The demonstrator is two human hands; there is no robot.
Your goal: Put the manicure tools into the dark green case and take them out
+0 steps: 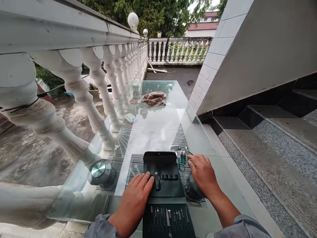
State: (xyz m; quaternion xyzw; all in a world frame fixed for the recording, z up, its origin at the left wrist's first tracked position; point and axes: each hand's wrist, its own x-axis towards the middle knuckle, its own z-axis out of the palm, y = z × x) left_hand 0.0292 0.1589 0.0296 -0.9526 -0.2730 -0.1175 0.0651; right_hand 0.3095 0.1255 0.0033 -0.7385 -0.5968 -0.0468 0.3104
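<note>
A dark green manicure case [172, 190] lies unfolded on the glass table, its lower panel holding a row of slim metal tools [168, 216]. My left hand [137, 198] rests flat on the case's left edge, fingers stretched out. Beyond the case's right side, my right hand [203, 172] has thumb and fingers pinched together beside several small items. What sits between those fingertips is too small to make out. Close by are nail clippers [183, 156] and green-handled scissors [182, 168]. The upper panel has unfilled loops [169, 177] and a snap strap [157, 181].
A crumpled brown cloth [153, 99] lies at the far part of the glass table [158, 132]. A small card [130, 117] is on the left side. White balusters [92, 84] line the left; granite steps [269, 148] rise on the right.
</note>
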